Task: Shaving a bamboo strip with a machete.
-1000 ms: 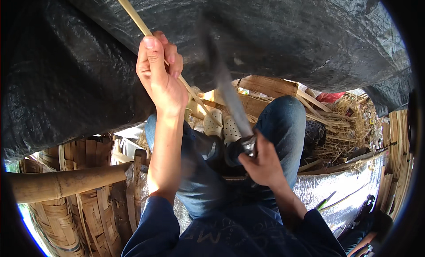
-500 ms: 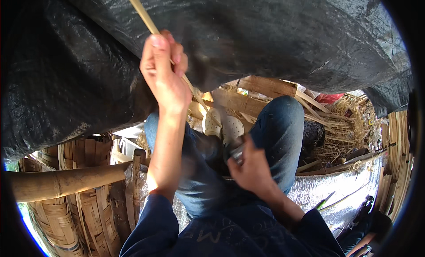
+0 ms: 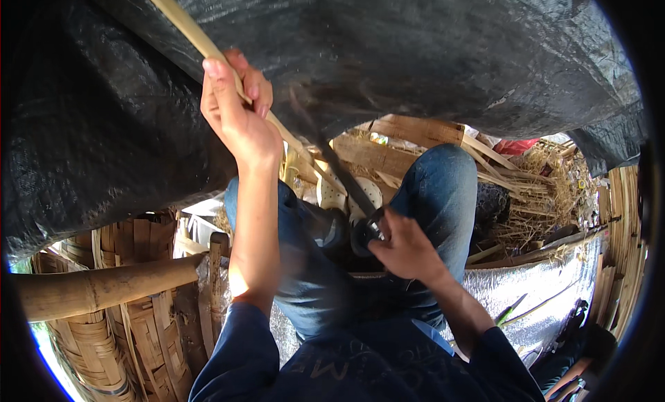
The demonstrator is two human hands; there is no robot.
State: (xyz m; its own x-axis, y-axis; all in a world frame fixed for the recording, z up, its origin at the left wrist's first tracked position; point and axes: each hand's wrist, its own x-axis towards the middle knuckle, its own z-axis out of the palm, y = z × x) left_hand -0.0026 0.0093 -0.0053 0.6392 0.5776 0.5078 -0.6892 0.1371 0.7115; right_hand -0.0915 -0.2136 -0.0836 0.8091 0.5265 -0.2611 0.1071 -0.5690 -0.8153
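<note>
My left hand (image 3: 239, 111) is closed round a long pale bamboo strip (image 3: 183, 24), which slants from the upper left down to between my knees. In my right hand (image 3: 405, 246), low by my right knee, is a long dark-bladed knife (image 3: 352, 184). Its blade points up and to the left, blurred toward the tip. It crosses close to the strip's lower end; whether they touch I cannot tell. Below are my pale, perforated shoes (image 3: 366, 194).
A black tarp (image 3: 429, 55) hangs across the front. Wooden boards (image 3: 422, 132) and shavings (image 3: 533, 225) lie beyond my knees. On the left, a thick bamboo pole (image 3: 104, 287) crosses woven bamboo panels (image 3: 90, 350). Silvery sheeting (image 3: 554, 291) and stacked strips (image 3: 627, 242) are at the right.
My left hand has shifted a little to the left with the bamboo strip. My right hand has moved slightly right and down, and the knife's blade shows more clearly.
</note>
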